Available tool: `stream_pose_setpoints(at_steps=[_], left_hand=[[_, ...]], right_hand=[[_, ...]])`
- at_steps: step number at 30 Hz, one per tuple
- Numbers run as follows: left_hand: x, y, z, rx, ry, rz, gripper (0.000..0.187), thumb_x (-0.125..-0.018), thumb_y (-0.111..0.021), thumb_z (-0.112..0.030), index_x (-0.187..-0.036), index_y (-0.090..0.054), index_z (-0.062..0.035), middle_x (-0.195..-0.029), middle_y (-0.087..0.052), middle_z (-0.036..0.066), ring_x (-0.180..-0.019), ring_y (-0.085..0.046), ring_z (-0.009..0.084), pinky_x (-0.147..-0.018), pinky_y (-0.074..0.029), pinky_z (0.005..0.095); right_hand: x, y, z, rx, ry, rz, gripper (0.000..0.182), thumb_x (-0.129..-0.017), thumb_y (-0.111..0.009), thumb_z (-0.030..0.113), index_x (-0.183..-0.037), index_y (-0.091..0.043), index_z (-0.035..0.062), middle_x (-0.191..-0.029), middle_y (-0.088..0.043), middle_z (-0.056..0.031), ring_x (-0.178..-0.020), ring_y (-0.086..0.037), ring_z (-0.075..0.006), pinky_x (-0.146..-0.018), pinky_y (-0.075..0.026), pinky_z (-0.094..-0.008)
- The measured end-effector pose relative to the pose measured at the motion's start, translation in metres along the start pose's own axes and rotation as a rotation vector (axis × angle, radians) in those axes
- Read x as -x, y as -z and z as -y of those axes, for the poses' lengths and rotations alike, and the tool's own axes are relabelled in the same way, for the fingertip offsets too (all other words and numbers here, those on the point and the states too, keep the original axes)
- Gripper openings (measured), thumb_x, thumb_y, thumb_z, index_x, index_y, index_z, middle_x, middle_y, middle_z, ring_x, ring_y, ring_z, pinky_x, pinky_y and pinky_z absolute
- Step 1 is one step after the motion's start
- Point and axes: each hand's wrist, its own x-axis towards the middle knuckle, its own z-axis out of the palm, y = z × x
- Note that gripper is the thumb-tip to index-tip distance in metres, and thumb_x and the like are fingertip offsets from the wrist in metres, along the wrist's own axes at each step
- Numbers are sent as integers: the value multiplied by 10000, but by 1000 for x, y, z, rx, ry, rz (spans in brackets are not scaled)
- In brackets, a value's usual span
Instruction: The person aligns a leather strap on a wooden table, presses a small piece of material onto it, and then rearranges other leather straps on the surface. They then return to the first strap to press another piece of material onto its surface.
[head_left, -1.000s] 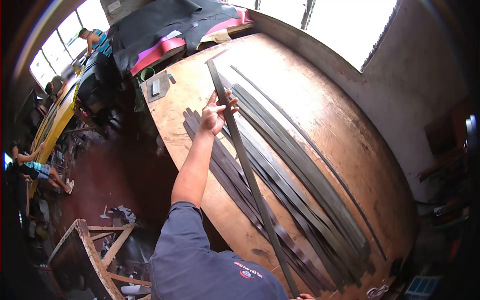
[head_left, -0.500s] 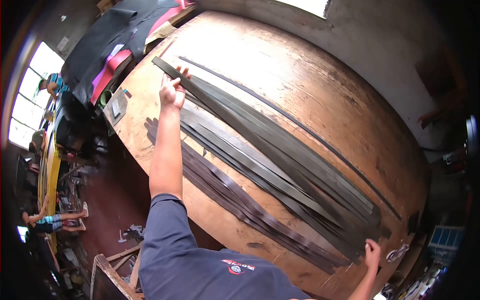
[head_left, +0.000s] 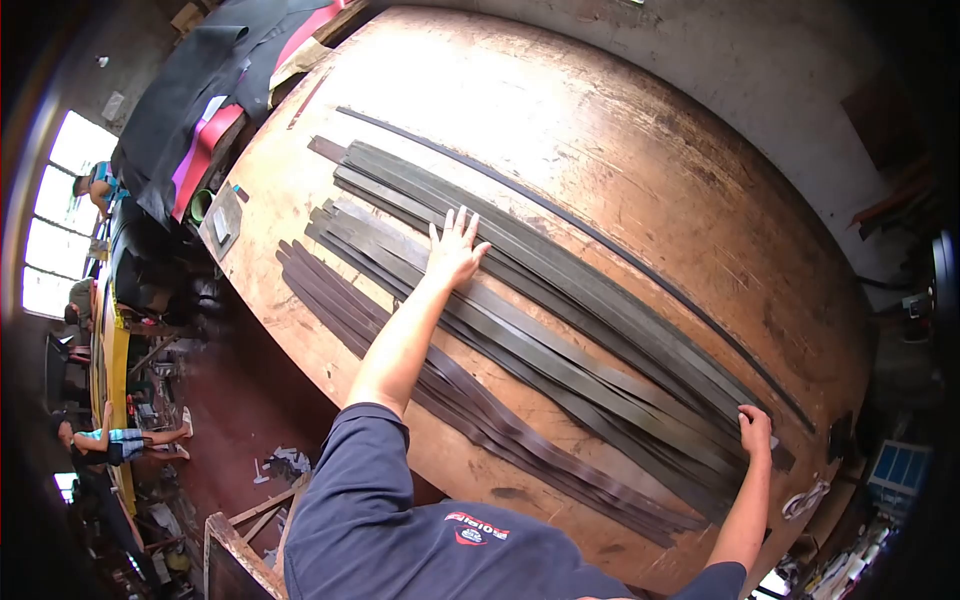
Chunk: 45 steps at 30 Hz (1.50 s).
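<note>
"In the head view, how's the left hand (head_left: pixel 458 250)?"
"Fingers spread wide, palm down on the dark strips (head_left: pixel 600 312), gripping none. They lie lengthwise on the wooden table (head_left: pixel 700 220), beside brown strips (head_left: pixel 465 400)."
"And the right hand (head_left: pixel 757 432)?"
"Fingers curled at the dark strips' near end; whether pinching one, I can't tell."

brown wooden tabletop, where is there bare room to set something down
The tabletop is barest between the single thin dark strip and the grey wall. A smaller patch separates the flat grey sheet from the dark brown strips. The middle is crowded: long grey strips, with the left hand and right hand at them.
</note>
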Motion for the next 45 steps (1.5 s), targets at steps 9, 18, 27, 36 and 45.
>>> stream_pose_setpoints(at_steps=[9, 18, 27, 36, 45], left_hand=[[-25, -2, 10, -218, 147, 99, 677, -985, -283, -564, -1528, -190, -170, -1601, -130, 64, -1466, -152, 283, -1116, -153, 628], [-32, -7, 13, -223, 200, 154, 707, -960, -323, -601, -1531, -171, -214, -1608, -95, 36, -1469, -135, 277, -1097, -204, 638], [-34, -7, 10, -170, 187, 145, 717, -954, -369, -585, -1529, -182, -199, -1608, -89, 31, -1468, -124, 295, -1088, -201, 662], [64, -31, -48, 171, -68, -331, 729, -928, -555, -419, -1500, -256, -78, -1589, -154, 133, -1464, -134, 328, -1107, -139, 638], [334, -22, -135, 370, -237, -57, 666, -872, -638, -302, -1431, -378, -51, -1559, -216, 176, -1450, -168, 357, -1127, -98, 607]], right_hand=[[-9, -14, 11, 47, -67, -34, 300, -858, -643, 244, -1122, -646, 100, -1108, -629, -97, -1137, -548, -285, -1039, -326, -571], [62, -44, 14, 241, -242, -369, 514, -822, -689, 271, -1280, -520, 106, -1366, -426, -130, -1332, -327, -315, -1094, -201, -642], [308, -118, -33, 181, -719, -482, 511, -849, -665, 296, -1299, -512, 108, -1362, -441, -113, -1293, -384, -332, -1081, -260, -544], [485, -205, -30, 41, -1162, -339, 443, -854, -672, 248, -1251, -513, 129, -1324, -461, -108, -1269, -403, -329, -1024, -355, -519], [343, -157, -13, -153, -336, -678, 379, -829, -663, 157, -1180, -560, 57, -1257, -532, -132, -1191, -481, -344, -1009, -379, -450]])
